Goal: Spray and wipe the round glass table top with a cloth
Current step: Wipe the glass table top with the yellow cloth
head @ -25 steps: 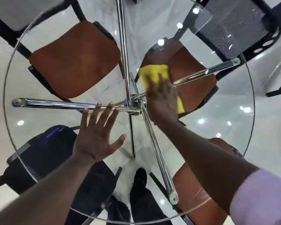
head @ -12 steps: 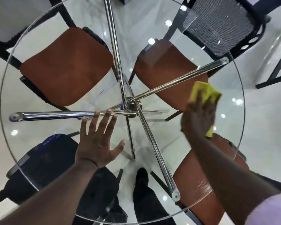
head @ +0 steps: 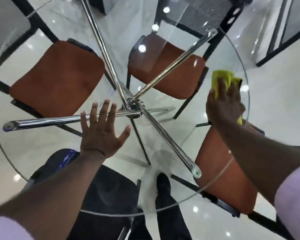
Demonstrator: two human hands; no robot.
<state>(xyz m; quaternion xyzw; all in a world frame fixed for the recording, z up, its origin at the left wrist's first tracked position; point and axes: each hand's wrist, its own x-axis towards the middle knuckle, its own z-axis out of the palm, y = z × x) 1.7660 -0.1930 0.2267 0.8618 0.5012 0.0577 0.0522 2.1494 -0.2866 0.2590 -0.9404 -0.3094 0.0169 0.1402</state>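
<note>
The round glass table top [head: 33, 149] fills the view, with chrome legs [head: 47, 121] meeting at a hub under its middle. My right hand [head: 223, 103] presses a yellow cloth [head: 221, 77] flat on the glass close to the right rim. My left hand [head: 100, 132] lies flat on the glass near the middle, fingers spread, holding nothing. No spray bottle is in view.
Through the glass I see brown-seated chairs at the far left [head: 57, 78], far middle [head: 164, 68] and near right [head: 227, 181], plus a black chair [head: 102, 193] under my left arm. My dark shoe [head: 163, 182] stands on the glossy white floor. A mesh chair back [head: 203, 14] stands beyond.
My right hand has swept the yellow cloth from the table's middle out to the right rim. My left hand has stayed planted on the glass.
</note>
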